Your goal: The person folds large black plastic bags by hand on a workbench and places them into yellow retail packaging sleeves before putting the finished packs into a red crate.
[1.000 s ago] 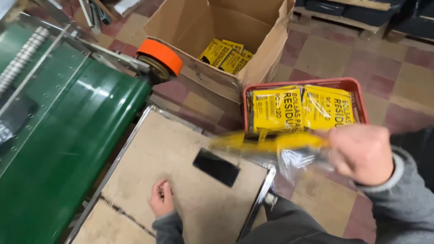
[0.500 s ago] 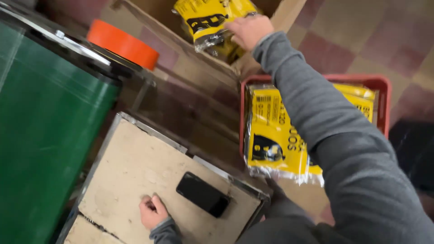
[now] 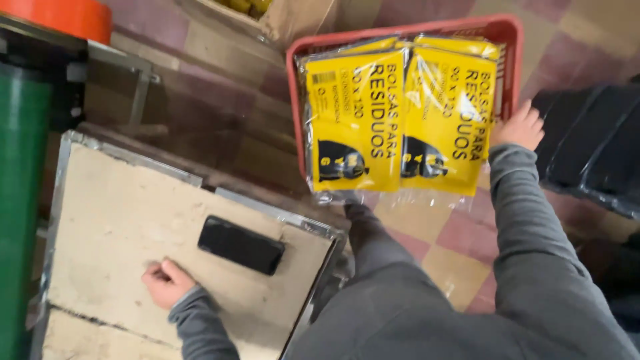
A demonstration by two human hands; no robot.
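The right hand (image 3: 519, 127) rests loosely curled, holding nothing, against the right edge of the yellow packets (image 3: 400, 117), which lie flat side by side, overhanging the red crate (image 3: 497, 30). The left hand (image 3: 165, 283), fisted and empty, rests on the worn board table (image 3: 120, 200) beside a black phone (image 3: 241, 245).

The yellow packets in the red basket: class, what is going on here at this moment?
A person in a grey top reaches the right hand to the edge of a red basket holding two stacks of yellow packets in clear wrap. The left hand rests as a loose fist on a pale board table, beside a flat black phone-like slab. A cardboard box sits behind.
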